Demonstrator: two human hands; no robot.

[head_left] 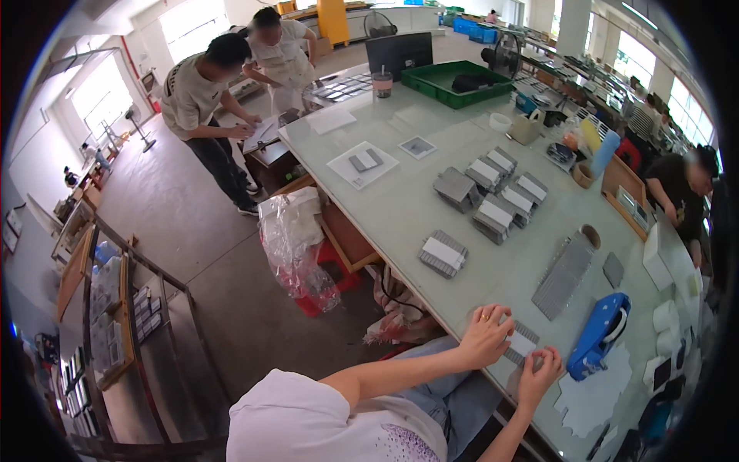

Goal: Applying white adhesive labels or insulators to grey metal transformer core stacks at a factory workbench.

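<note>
At the table's near edge, a small grey stack with a white paper band [523, 344] lies between my two hands. My left hand [487, 336], with a ring on one finger, grips its left end with bent fingers. At the opposite end, my right hand [542, 375] closes its fingers on the same stack. Just beyond lies a long row of thin grey pieces [564, 275], with a roll of tape [590, 236] at its far end. A blue tape dispenser [599, 336] stands right of my hands, beside white paper pieces [593, 396].
Several banded grey stacks [493, 217] sit mid-table, and another banded stack [443, 254] is nearer. Farther back are a green tray [454, 83], a monitor [399, 55] and a cup [382, 83]. Two people stand at the left; another person [681, 192] works at the right.
</note>
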